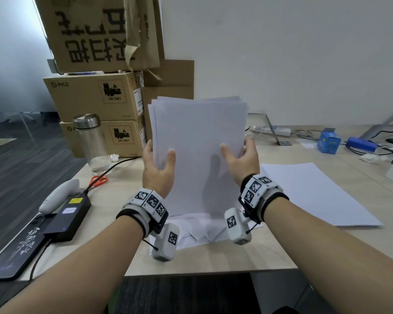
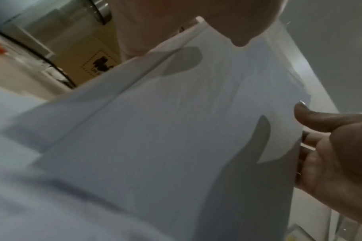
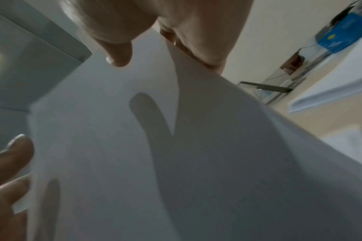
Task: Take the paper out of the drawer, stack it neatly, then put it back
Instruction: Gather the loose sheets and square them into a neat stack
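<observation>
Fingers of both hands hidden behind paper stack (image 1: pixel 197 155); stack's lower edge blurred in wrist views.

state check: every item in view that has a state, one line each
paper stack: upright on its bottom edge, top edges uneven
left hand: holds the stack's left edge
right hand: holds the stack's right edge
loose sheets: lying messy on the desk under the stack
second paper pile: flat on the desk, untouched
bottle: upright, lid on
scissors: lying flat; blades hidden

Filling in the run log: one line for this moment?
stage: squaring sheets | paper stack: upright on table | left hand, right hand: grip stack sides | top edges uneven
</observation>
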